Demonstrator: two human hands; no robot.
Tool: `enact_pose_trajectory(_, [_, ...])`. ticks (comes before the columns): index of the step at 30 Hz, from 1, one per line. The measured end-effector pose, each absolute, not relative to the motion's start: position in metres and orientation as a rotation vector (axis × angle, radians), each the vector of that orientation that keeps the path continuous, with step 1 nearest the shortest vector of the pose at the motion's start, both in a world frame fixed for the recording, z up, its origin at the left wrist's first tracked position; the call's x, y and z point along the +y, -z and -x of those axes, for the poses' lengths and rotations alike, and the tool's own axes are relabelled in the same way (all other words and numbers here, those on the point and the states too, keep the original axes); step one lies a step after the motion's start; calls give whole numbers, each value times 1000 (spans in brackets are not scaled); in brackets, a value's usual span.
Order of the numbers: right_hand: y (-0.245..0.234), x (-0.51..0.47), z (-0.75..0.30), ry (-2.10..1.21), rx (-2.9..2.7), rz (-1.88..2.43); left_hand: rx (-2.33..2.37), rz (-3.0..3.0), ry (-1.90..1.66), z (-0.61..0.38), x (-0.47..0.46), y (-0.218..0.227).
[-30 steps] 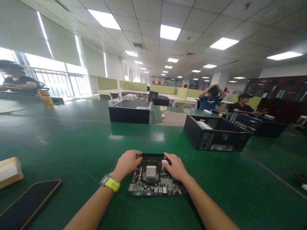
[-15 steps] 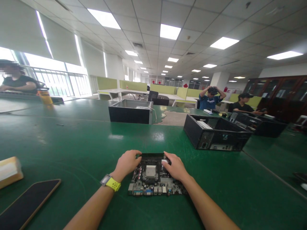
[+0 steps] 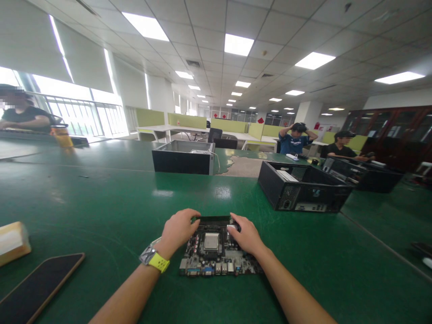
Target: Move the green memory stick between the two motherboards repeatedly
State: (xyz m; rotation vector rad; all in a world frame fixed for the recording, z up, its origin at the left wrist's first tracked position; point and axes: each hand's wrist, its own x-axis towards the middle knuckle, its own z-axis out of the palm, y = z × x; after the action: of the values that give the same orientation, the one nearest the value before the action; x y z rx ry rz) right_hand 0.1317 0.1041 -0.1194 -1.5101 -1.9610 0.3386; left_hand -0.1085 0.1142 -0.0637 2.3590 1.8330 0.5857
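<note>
A motherboard (image 3: 222,266) lies flat on the green table before me, its row of ports facing me and a square metal-topped processor (image 3: 211,241) in its middle. Along its far side stands a long thin dark RAM stick (image 3: 215,220). My left hand (image 3: 179,228) has its thumb and fingers curled at the stick's left end. At the right end, my right hand (image 3: 248,235) holds with thumb and forefinger, its thumb over a pale connector. Whether the stick sits fully in a slot cannot be made out. A yellow-strapped watch (image 3: 155,258) is on my left wrist.
An open black computer case (image 3: 303,193) stands at the right, with another dark case (image 3: 364,173) behind it. A third case (image 3: 184,159) stands farther back. Left are a phone-like dark slab (image 3: 40,285) and a tissue pack (image 3: 13,243). Several people sit around the tables.
My left hand has shifted up very slightly at the stick's left end. My right hand and the motherboard stay nearly as they were. A person at the back has lowered their arms a little.
</note>
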Motion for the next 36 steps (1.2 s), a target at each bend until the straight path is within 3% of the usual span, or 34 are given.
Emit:
enact_pose_trajectory(10, [127, 110, -135, -400, -1837, 1482, 1166, -2630, -327, 26, 38, 73])
enact_pose_trajectory(23, [125, 116, -139, -382, -1610, 1351, 1222, -2664, -280, 31, 35, 75])
enact_pose_trajectory(36, [125, 124, -161, -305, -1491, 1448, 1789, -2517, -290, 118, 131, 84])
